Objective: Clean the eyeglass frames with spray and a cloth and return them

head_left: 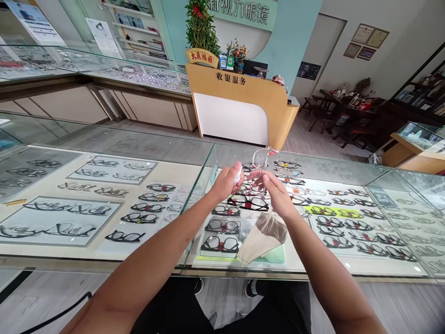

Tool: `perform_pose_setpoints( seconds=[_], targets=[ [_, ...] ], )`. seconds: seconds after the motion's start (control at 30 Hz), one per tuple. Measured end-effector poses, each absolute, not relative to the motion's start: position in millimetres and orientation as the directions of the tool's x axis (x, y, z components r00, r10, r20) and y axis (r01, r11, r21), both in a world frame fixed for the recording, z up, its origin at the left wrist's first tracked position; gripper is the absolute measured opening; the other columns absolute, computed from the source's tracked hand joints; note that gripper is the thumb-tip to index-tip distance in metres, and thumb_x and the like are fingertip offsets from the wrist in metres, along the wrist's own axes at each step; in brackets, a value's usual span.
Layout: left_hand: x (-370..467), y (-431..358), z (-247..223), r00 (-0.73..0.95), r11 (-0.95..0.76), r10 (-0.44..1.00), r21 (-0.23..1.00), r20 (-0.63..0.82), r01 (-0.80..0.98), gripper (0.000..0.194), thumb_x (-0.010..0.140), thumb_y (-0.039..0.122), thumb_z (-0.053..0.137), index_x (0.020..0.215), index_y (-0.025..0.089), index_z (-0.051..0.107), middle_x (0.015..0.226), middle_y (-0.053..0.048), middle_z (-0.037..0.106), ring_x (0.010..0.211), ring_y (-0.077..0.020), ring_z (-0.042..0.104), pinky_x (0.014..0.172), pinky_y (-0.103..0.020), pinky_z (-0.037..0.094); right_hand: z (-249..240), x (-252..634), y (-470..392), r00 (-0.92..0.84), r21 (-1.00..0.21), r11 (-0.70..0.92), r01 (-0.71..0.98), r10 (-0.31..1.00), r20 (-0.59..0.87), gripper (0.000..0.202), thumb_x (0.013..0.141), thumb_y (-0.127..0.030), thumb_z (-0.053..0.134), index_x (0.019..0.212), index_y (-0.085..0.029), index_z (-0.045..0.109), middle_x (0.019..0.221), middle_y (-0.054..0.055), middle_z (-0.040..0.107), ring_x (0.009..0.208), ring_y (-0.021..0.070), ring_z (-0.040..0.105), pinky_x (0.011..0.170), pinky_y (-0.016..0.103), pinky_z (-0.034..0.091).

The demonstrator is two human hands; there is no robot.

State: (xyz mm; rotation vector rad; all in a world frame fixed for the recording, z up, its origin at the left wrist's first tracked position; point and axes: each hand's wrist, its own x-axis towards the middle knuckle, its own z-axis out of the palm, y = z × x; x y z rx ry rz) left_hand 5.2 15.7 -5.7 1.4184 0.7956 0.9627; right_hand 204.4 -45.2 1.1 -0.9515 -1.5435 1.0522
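Note:
Both hands are held over a glass display case, near its middle. My left hand is closed round a small white bottle, mostly hidden by the fingers. Just to the right, my right hand pinches a pair of clear-framed glasses at the middle, one lens above the fingers and the other below. The bottle and the glasses are apart. A beige cloth lies on the glass top, below my right hand and left of the right forearm.
Rows of glasses fill the case under and around the hands. A vertical glass edge rises left of my left hand. Beyond stands a wooden counter with a plant.

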Motion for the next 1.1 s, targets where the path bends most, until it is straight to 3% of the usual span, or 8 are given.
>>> perform_pose_setpoints(
  seconds=[0.17, 0.3, 0.47, 0.57, 0.67, 0.73, 0.83, 1.1],
  targets=[
    [14.4, 7.5, -13.9, 0.497, -0.164, 0.858, 0.986, 0.13, 0.025, 0.083, 0.09, 0.097, 0.047, 0.051, 0.023, 0.049, 0.043, 0.002, 0.037, 0.04, -0.0106, 0.034, 0.045, -0.03, 0.023, -4.9, 208.8, -37.2, -0.128, -0.964, 0.263, -0.029, 0.956, 0.264, 0.049, 0.108, -0.072, 0.057, 0.126, -0.032, 0.079, 0.129, 0.006, 0.081, 0.108, 0.0269, 0.073, 0.092, 0.042, 0.057],
    [20.8, 7.2, -19.5, 0.503, -0.166, 0.858, 0.983, 0.105, 0.077, 0.082, 0.091, 0.095, 0.051, 0.05, 0.023, 0.047, 0.045, 0.001, 0.04, 0.042, -0.011, 0.036, 0.047, -0.03, 0.025, -8.5, 206.5, -36.7, -0.136, -0.963, 0.265, -0.049, 0.953, 0.269, 0.046, 0.108, -0.069, 0.06, 0.124, -0.031, 0.079, 0.131, 0.004, 0.081, 0.111, 0.026, 0.074, 0.095, 0.041, 0.058],
    [8.0, 24.3, -19.3, 0.298, -0.144, 0.942, 0.988, 0.154, -0.055, 0.08, 0.09, 0.097, 0.048, 0.059, 0.024, 0.053, 0.047, 0.001, 0.043, 0.044, -0.0128, 0.041, 0.05, -0.03, 0.031, -7.7, 210.1, -34.5, -0.137, -0.971, 0.237, 0.001, 0.962, 0.235, 0.051, 0.108, -0.073, 0.056, 0.127, -0.03, 0.076, 0.132, 0.006, 0.081, 0.108, 0.0262, 0.075, 0.092, 0.041, 0.059],
    [-6.2, 43.2, -23.5, 0.066, -0.219, 0.972, 0.97, 0.226, -0.102, 0.06, 0.095, 0.079, 0.06, 0.073, 0.024, 0.058, 0.061, -0.001, 0.055, 0.058, -0.0154, 0.051, 0.06, -0.029, 0.04, -8.0, 214.8, -31.3, -0.099, -0.973, 0.223, 0.054, 0.971, 0.217, 0.057, 0.107, -0.077, 0.05, 0.131, -0.03, 0.071, 0.135, 0.008, 0.08, 0.108, 0.0267, 0.074, 0.091, 0.041, 0.06],
    [-19.6, 65.3, -35.6, -0.15, -0.227, 0.963, 0.974, 0.225, 0.003, 0.023, 0.089, 0.041, 0.073, 0.091, 0.025, 0.056, 0.081, 0.0, 0.061, 0.073, -0.0165, 0.054, 0.071, -0.03, 0.044, -8.2, 219.2, -28.3, -0.076, -0.973, 0.222, 0.061, 0.973, 0.217, 0.06, 0.107, -0.079, 0.049, 0.133, -0.029, 0.07, 0.136, 0.009, 0.079, 0.107, 0.0263, 0.073, 0.089, 0.04, 0.059],
    [-27.2, 78.8, -46.0, -0.279, -0.124, 0.949, 0.987, 0.147, 0.1, 0.028, 0.081, 0.023, 0.074, 0.101, 0.025, 0.054, 0.091, 0.0, 0.061, 0.08, -0.0186, 0.056, 0.077, -0.033, 0.045, -7.7, 222.0, -26.8, -0.062, -0.975, 0.222, 0.027, 0.973, 0.22, 0.058, 0.106, -0.076, 0.052, 0.132, -0.028, 0.071, 0.136, 0.009, 0.08, 0.105, 0.0255, 0.073, 0.087, 0.039, 0.059],
    [-35.1, 92.8, -60.1, -0.363, 0.008, 0.931, 0.992, 0.039, 0.127, 0.043, 0.077, 0.011, 0.074, 0.11, 0.026, 0.05, 0.101, -0.003, 0.064, 0.092, -0.0231, 0.062, 0.087, -0.038, 0.048, -6.8, 226.2, -24.7, -0.033, -0.972, 0.232, -0.037, 0.972, 0.233, 0.052, 0.106, -0.072, 0.058, 0.129, -0.028, 0.073, 0.136, 0.008, 0.081, 0.103, 0.0247, 0.073, 0.085, 0.039, 0.059],
    [-38.4, 101.0, -77.8, -0.35, 0.023, 0.936, 0.988, 0.031, 0.151, 0.045, 0.077, 0.005, 0.074, 0.11, 0.025, 0.05, 0.108, -0.006, 0.068, 0.098, -0.0252, 0.066, 0.097, -0.043, 0.052, -7.2, 233.4, -20.3, -0.004, -0.971, 0.238, -0.015, 0.971, 0.238, 0.053, 0.107, -0.071, 0.054, 0.13, -0.027, 0.072, 0.135, 0.009, 0.08, 0.1, 0.0234, 0.072, 0.082, 0.036, 0.057]
  ],
)
